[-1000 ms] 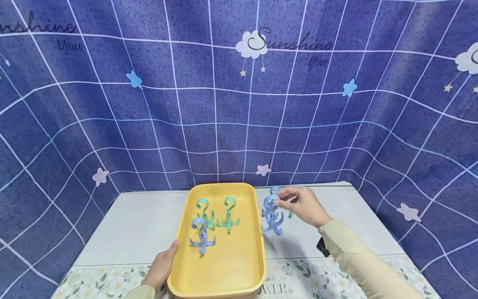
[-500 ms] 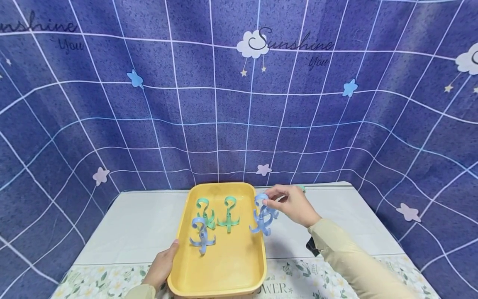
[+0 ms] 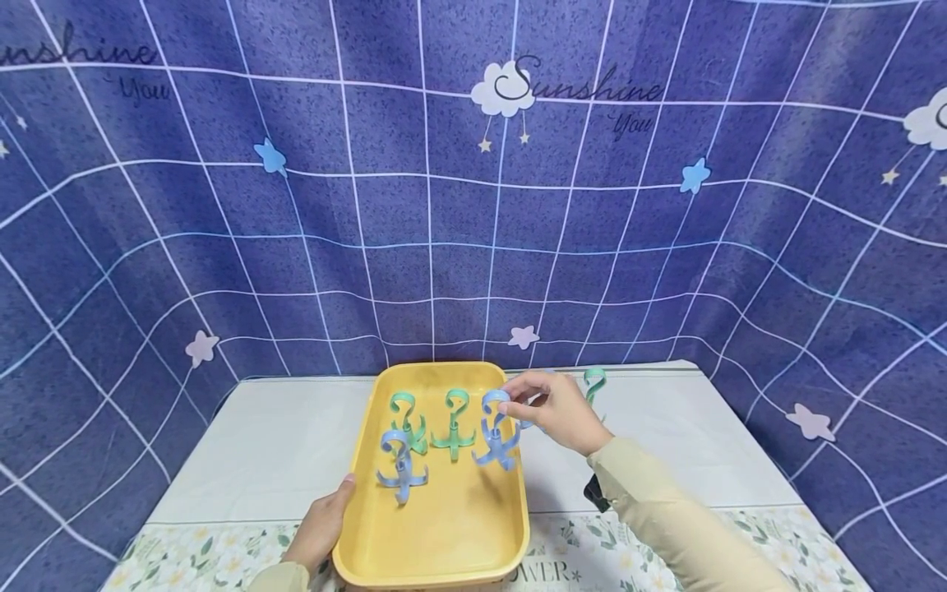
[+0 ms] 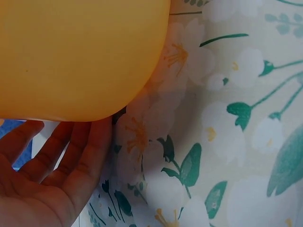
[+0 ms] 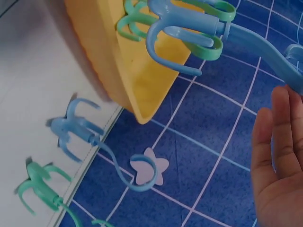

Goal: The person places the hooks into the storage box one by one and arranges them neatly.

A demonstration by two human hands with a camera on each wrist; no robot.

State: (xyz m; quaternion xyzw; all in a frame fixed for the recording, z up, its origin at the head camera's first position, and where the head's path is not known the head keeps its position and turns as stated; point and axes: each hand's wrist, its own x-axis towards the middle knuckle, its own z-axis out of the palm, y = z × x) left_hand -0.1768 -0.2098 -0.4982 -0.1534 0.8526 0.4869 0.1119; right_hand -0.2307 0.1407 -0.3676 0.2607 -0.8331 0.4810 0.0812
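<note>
In the head view my right hand (image 3: pixel 558 411) pinches the curved top of a blue four-prong hook (image 3: pixel 497 444), its prongs over the right side of a yellow tray (image 3: pixel 444 534). The right wrist view shows this blue hook (image 5: pixel 189 28) close, above the fingertips. Inside the tray stand two green four-prong hooks (image 3: pixel 454 440) and another blue hook (image 3: pixel 402 473). My left hand (image 3: pixel 320 524) rests at the tray's left side. In the left wrist view its fingers (image 4: pixel 78 156) are extended against the tray, the tips of several hidden behind it.
On the white tabletop (image 3: pixel 288 444) right of the tray are a green hook (image 3: pixel 594 380) and a blue hook (image 5: pixel 78 130), the latter mostly hidden behind the right hand in the head view. A flowered cloth (image 3: pixel 200 555) covers the front. Blue grid curtain (image 3: pixel 473 271) encloses the back and sides.
My right hand has carried the blue hook leftward from the tabletop to over the tray. A green hook behind the hand has come into view. The left hand stays at the tray.
</note>
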